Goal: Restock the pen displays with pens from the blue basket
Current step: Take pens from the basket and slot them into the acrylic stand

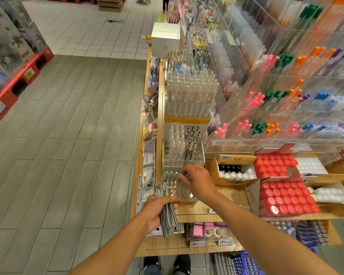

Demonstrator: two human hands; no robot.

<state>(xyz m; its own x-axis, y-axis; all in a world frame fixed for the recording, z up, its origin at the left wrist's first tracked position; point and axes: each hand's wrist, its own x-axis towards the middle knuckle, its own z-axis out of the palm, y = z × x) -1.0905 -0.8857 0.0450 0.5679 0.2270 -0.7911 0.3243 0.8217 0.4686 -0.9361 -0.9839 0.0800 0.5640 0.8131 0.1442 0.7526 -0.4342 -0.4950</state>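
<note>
Wooden desk (205, 210) along the right, grey plank floor (68, 135) left; tall clear racks (286, 86) of coloured pens at the back; red-capped bottles in boxes (286, 197) on the desk, right of the hands; nearest clear display (184, 192) at the desk's front corner, mostly open holes, a few pens in its far row; blue basket (246, 264) low at the bottom edge, below the desk; left hand (157, 211) with fingers curled round a bundle of pens (168, 213), just left of the display; right hand (197, 181) over the display's far row, fingers pinching a pen (184, 175) there; whether the tip is seated, cannot tell.
</note>
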